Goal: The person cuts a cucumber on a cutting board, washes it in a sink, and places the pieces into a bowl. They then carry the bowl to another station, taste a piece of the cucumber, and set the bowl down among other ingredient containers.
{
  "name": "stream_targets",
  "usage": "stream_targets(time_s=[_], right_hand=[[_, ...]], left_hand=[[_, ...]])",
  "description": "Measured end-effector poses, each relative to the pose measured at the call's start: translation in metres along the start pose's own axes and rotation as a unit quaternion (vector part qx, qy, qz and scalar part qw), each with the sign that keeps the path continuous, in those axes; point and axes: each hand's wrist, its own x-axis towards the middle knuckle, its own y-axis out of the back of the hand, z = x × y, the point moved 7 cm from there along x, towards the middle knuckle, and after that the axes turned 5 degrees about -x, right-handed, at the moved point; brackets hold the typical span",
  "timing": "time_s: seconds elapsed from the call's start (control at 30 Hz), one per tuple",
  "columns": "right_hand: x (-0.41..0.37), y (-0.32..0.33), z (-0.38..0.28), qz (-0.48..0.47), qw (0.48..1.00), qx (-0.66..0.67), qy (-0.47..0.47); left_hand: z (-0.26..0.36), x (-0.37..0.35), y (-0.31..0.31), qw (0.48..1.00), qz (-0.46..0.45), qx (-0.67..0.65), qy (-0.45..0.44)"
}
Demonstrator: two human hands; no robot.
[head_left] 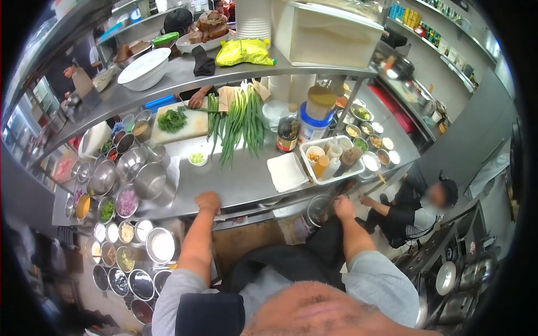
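My left hand (208, 203) is curled into a fist at the front edge of the steel counter (238, 182), with nothing visible in it. Off the counter's front, near my dark apron (328, 232), my right hand (343, 207) has its fingers curled; whether it holds anything is hidden. Beyond my left hand stands a small bowl of cut pale green pieces (197, 159). Long spring onions (242, 120) lie across the counter, beside a cutting board (190, 130) with chopped greens (171, 119). Folded white cloths (287, 172) lie nearer my right hand.
A white basket of squeeze bottles (335, 179) and a dark sauce bottle (287, 131) stand right. Metal bowls (150, 180) crowd the left. Another person's hand (197, 99) is behind the board; a seated person (417, 210) is close on my right. A shelf (224, 70) spans overhead.
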Motion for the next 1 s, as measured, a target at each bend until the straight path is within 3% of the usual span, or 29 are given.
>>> stream_targets(time_s=[0.27,0.53,0.6,0.67,0.73,0.8,1.0], right_hand=[[-0.002,-0.002,-0.015,-0.029,0.999,-0.015,0.011],[0.008,-0.01,0.0,0.025,0.996,0.059,0.058],[0.01,0.002,0.0,0.035,0.995,0.063,0.064],[-0.001,0.001,0.005,0.033,0.995,0.065,0.067],[0.001,0.01,0.005,0.07,0.994,-0.05,0.073],[-0.008,0.007,0.008,0.064,0.995,-0.049,0.057],[-0.005,0.002,0.006,0.018,0.995,-0.093,0.041]], left_hand=[[-0.007,-0.006,-0.006,0.999,0.014,-0.024,-0.015],[-0.005,-0.039,-0.012,0.997,0.056,-0.053,0.005],[0.015,-0.059,0.008,0.924,0.315,-0.188,-0.106],[0.031,-0.11,0.046,0.8,0.359,-0.445,-0.183],[0.047,-0.162,0.105,0.718,0.357,-0.56,-0.21],[0.052,-0.2,0.158,0.731,0.281,-0.577,-0.23],[0.019,-0.367,0.313,0.42,0.508,-0.587,-0.469]])
